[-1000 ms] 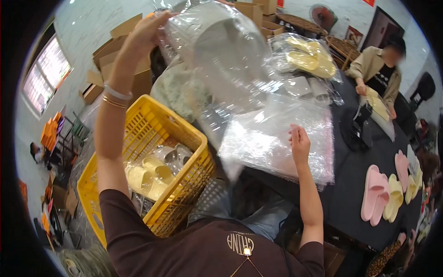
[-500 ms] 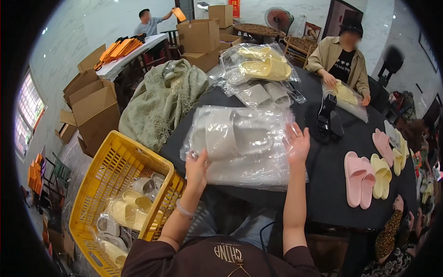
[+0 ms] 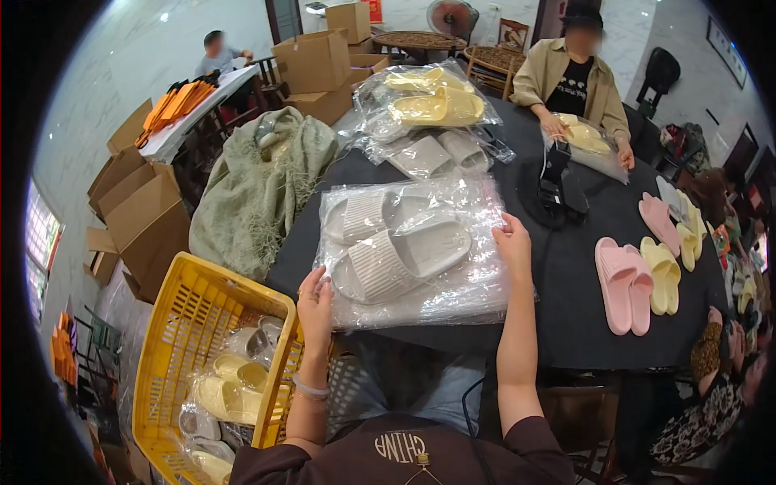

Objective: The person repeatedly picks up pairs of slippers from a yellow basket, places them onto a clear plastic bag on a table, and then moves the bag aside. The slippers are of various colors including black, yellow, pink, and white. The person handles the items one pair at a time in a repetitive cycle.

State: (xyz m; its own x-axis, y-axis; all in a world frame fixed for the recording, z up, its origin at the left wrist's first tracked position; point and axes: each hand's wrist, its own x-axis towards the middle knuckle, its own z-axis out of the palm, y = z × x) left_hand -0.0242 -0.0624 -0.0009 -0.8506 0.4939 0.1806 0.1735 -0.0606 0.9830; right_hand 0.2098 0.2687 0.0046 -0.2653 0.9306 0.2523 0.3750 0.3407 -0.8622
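Note:
A pair of light grey ribbed slide sandals [image 3: 380,263] lies inside a clear plastic bag [image 3: 453,305], flat on top of more clear plastic on the black table. At the bag's right edge, my right hand [image 3: 515,246] pinches the plastic between thumb and fingers. My left hand [image 3: 314,305] is at the bag's lower left edge, fingers curled and closed on the plastic. Beyond the bag, other bagged slides in grey [image 3: 424,155] and yellow [image 3: 436,107] are piled up.
Left of me stands a yellow crate [image 3: 291,311] holding bagged slides. Behind it are a green sack [image 3: 259,178] and cardboard boxes [image 3: 149,218]. A black device [image 3: 562,186] and pink slides [image 3: 621,283] sit at the right. Across the table, a person handles bagged yellow slides [image 3: 584,136].
The bagged grey slides have turned and now lie flat, both showing clearly. My right hand has gone from spread fingers to pinching the edge; my left has shifted left and down.

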